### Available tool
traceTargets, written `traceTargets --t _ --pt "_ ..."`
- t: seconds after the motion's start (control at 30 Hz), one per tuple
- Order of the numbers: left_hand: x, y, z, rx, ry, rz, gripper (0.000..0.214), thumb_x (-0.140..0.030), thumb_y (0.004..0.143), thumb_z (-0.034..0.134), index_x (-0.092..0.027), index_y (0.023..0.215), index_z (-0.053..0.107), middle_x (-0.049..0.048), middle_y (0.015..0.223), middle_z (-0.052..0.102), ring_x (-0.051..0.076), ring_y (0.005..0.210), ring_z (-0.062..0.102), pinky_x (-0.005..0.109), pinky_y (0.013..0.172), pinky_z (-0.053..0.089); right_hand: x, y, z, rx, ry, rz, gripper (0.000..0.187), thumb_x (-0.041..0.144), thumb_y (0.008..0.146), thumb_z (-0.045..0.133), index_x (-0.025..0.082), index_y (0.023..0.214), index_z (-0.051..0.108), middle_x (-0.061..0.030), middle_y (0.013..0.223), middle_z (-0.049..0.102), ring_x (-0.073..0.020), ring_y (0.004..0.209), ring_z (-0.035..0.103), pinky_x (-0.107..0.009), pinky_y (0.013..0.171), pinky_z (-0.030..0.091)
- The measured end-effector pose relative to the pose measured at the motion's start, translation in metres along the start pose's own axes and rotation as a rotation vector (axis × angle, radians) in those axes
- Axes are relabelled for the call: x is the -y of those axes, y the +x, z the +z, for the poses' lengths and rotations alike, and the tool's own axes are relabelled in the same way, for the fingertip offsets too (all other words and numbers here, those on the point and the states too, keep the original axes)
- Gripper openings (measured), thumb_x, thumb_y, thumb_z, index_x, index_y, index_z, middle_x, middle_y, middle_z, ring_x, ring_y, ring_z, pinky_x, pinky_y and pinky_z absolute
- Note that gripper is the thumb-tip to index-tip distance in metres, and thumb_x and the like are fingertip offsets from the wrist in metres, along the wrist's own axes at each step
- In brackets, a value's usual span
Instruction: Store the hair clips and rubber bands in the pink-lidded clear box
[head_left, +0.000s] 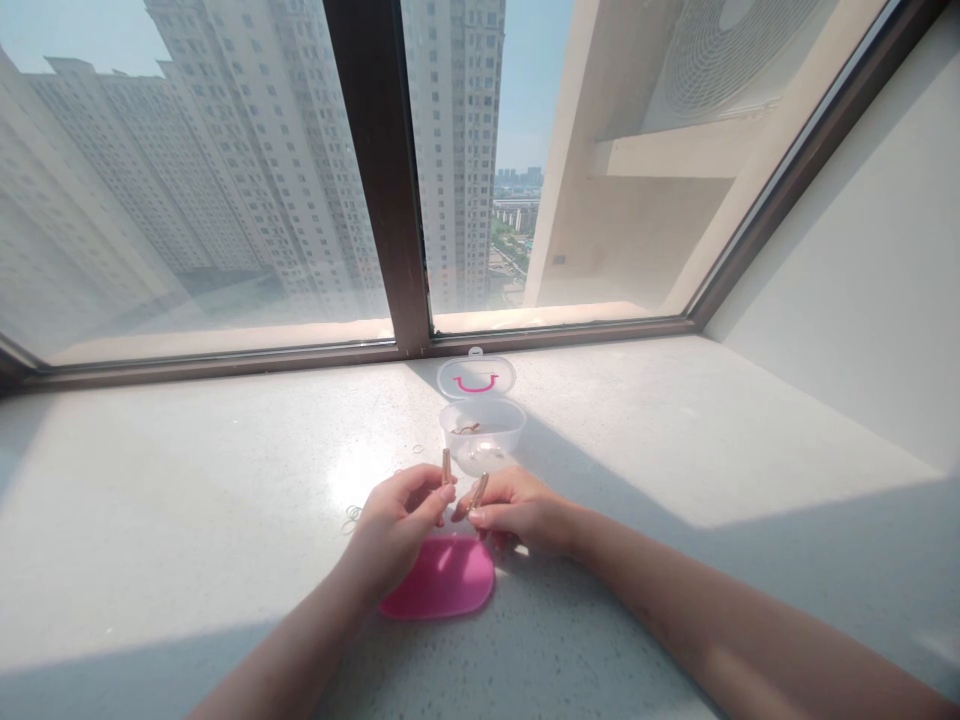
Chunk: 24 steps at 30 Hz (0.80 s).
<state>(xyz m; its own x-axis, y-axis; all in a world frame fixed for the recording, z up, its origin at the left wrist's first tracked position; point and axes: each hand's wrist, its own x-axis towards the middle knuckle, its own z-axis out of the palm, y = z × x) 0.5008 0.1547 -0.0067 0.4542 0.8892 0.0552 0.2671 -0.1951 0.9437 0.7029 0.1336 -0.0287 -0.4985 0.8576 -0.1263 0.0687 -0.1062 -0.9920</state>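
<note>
While sunlight glares off it, the windowsill (187, 480): pale and speckled, running out to both sides of the clear box (484, 432); the glare left of the box could hide a small part, should one fall there.

Thin rings (351, 518): left of the box and nearer the person, just beside the left hand; a sideways brush of that wrist could scatter them.

Left hand (397, 515): on the near side of the box, a little left; fingers pinched narrow on an upright clip, or what looks like one.

Pink mat (442, 588): nearer the person than the box, partly under the left hand; a dropped piece could bounce off its edge.

Upright clip (446, 466): coppery, just in front of the box's left end; it looks slim and smooth, so a loose pinch could let it slip.

Box lid (476, 378): tilted back on the window side of the box; the box looks light, and a knuckle reaching too far could tip it.

Tilted clip (478, 490): also coppery, in front of the box; the two clips are close enough that a hasty move could knock one loose.

Right hand (536, 512): near side of the box, to its right; thumb and fingers narrow around the tilted clip.
</note>
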Motion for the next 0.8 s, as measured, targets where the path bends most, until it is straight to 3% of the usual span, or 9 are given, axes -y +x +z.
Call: traceTargets --t 0.43,0.57,0.8 --pt "-0.0014 -0.0005 0.0007 0.04 -0.086 -0.038 0.019 -0.032 0.087 0.058 -0.017 0.096 0.067 0.0048 0.079 0.069 0.017 0.07 0.062 0.028 0.066 0.052 0.0007 0.0006 0.0 0.011 -0.049 -0.003 0.019 0.025 0.082 0.057 0.011 0.075 0.068 0.0009 0.056 0.055 -0.0087 0.044 0.047 -0.019 0.039 0.033" --pt "-0.0012 -0.0011 0.0006 0.054 -0.081 -0.023 0.015 -0.031 0.088 0.057 -0.018 0.091 0.064 0.0034 0.078 0.068 0.015 0.068 0.06 0.027 0.066 0.051 0.0015 0.0008 -0.0003 0.013 -0.069 0.003 0.023 0.025 0.081 0.057 0.011 0.065 0.064 0.0005 0.055 0.055 -0.008 0.043 0.046 -0.018 0.038 0.032" --pt "-0.0048 -0.0022 -0.0003 0.065 -0.015 -0.01 0.017 -0.031 0.088 0.056 -0.018 0.085 0.066 0.0028 0.075 0.067 0.015 0.067 0.059 0.025 0.064 0.049 0.0021 0.0003 0.0005 0.017 -0.055 -0.002 0.022 0.024 0.082 0.057 0.011 0.066 0.063 0.0006 0.055 0.054 -0.0078 0.044 0.047 -0.018 0.038 0.032"
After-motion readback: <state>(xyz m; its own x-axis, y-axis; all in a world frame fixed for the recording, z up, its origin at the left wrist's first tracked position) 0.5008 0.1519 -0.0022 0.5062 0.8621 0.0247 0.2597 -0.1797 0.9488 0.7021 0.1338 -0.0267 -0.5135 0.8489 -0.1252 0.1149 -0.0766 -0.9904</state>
